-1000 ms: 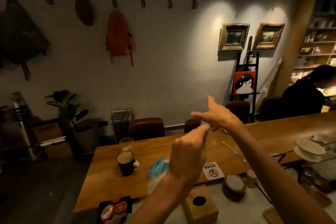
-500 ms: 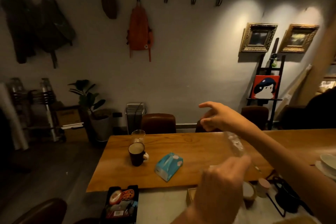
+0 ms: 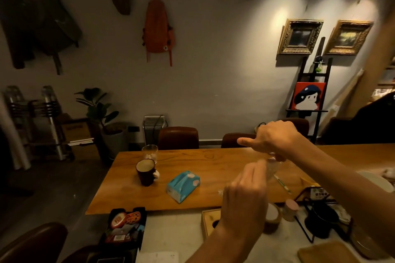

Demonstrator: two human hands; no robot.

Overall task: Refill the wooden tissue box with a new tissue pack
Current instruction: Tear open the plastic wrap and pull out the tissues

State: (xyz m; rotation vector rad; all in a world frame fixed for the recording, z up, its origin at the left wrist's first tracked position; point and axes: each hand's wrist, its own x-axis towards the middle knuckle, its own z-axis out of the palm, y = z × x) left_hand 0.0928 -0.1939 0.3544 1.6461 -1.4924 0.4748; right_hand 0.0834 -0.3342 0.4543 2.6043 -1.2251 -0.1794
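The new tissue pack (image 3: 182, 186), light blue with small pink and white prints, lies on the wooden table (image 3: 213, 162), left of both hands. The wooden tissue box (image 3: 208, 219) stands on the pale counter below; only its left part and the edge of its round hole show behind my left forearm. My left hand (image 3: 245, 194) is raised in front of me, fingers pinched on the lower end of a blurred strip of clear plastic wrapper (image 3: 271, 168). My right hand (image 3: 275, 139) is above it, closed on the strip's upper end, thumb pointing left.
A dark mug (image 3: 146, 172) and a glass (image 3: 150, 151) stand on the table's left part. A black snack tray (image 3: 125, 224) sits at the counter's left. A round wooden holder (image 3: 272, 218), small jar (image 3: 290, 209) and black wire stand (image 3: 320, 220) are right of the box. Brown chairs (image 3: 178, 137) line the far side.
My hands met high up, then my left hand dropped lower and nearer with the clear strip stretched between them. The right hand sank a little. The view swung left.
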